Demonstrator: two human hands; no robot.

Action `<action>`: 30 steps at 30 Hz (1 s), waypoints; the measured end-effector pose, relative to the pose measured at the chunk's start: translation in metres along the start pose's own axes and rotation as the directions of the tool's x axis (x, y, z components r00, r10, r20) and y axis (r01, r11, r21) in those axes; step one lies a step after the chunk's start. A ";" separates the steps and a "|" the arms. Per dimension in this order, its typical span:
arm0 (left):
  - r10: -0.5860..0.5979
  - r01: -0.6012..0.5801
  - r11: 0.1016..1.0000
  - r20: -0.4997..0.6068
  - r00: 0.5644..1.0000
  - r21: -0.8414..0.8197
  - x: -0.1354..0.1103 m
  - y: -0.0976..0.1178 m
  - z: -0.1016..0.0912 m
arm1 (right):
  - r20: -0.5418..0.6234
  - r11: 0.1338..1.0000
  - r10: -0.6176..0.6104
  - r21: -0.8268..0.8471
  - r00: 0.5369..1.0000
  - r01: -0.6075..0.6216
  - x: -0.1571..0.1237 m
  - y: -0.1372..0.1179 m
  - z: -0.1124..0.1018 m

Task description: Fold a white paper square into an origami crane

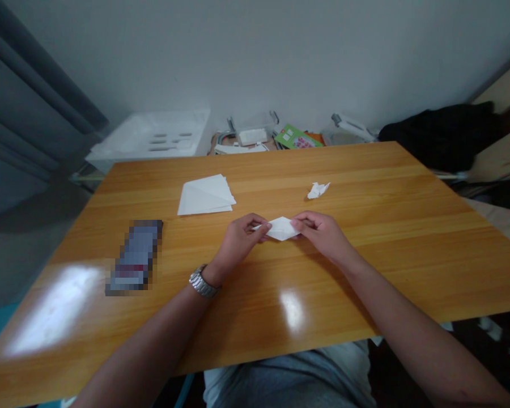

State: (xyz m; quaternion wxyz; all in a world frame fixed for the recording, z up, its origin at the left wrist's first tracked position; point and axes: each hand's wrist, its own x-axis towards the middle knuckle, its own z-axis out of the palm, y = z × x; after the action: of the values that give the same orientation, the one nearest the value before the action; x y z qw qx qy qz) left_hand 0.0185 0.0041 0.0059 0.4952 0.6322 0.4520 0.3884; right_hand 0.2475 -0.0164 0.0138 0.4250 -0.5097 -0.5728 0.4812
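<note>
Between my two hands is a small piece of folded white paper [282, 229], diamond-like in outline. My left hand [247, 231] pinches its left corner, thumb on top. At the opposite corner my right hand [317, 228] grips it the same way; the fingers beneath are mostly hidden. Just beyond my right hand, a small folded white paper shape [318, 190] rests on the wooden table [386, 226]. Several flat white paper sheets [206, 195] lie stacked past my left hand.
A phone [135, 255], blurred out, lies on the table's left side. Behind the far edge are a white plastic tray [153, 133], a green booklet [296, 137] and dark cloth [442, 136]. A grey curtain [29, 102] hangs at the left.
</note>
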 end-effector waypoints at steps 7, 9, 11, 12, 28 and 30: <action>0.034 -0.039 0.996 0.060 0.998 0.084 -0.001 0.004 -0.003 | 0.158 1.000 0.005 -0.026 0.987 -0.001 -0.003 -0.003 0.004; 0.035 -0.046 0.994 0.111 0.993 0.098 -0.002 0.005 -0.003 | 0.215 0.999 0.036 -0.041 0.976 -0.028 -0.006 -0.004 0.006; 0.032 -0.045 0.994 0.128 0.991 0.098 -0.002 0.005 -0.002 | 0.247 0.996 0.083 -0.050 0.965 -0.073 -0.008 -0.004 0.009; 0.029 -0.040 0.996 0.123 0.992 0.086 -0.002 0.005 -0.002 | 0.249 0.994 0.108 -0.042 0.962 -0.100 -0.008 -0.004 0.010; -0.030 0.034 0.987 0.026 0.999 -0.156 -0.003 0.001 0.003 | 0.179 0.994 0.097 0.037 0.979 -0.105 -0.010 -0.007 0.016; -0.021 0.026 0.991 0.033 0.999 -0.134 -0.003 0.002 0.002 | 0.177 0.994 0.098 0.040 0.979 -0.106 -0.010 -0.008 0.017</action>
State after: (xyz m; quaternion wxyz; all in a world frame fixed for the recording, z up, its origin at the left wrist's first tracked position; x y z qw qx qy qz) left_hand 0.0197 0.0007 0.0071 0.5483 0.5982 0.4242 0.4020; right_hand 0.2306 -0.0280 0.0189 0.3603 -0.4837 -0.5689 0.5590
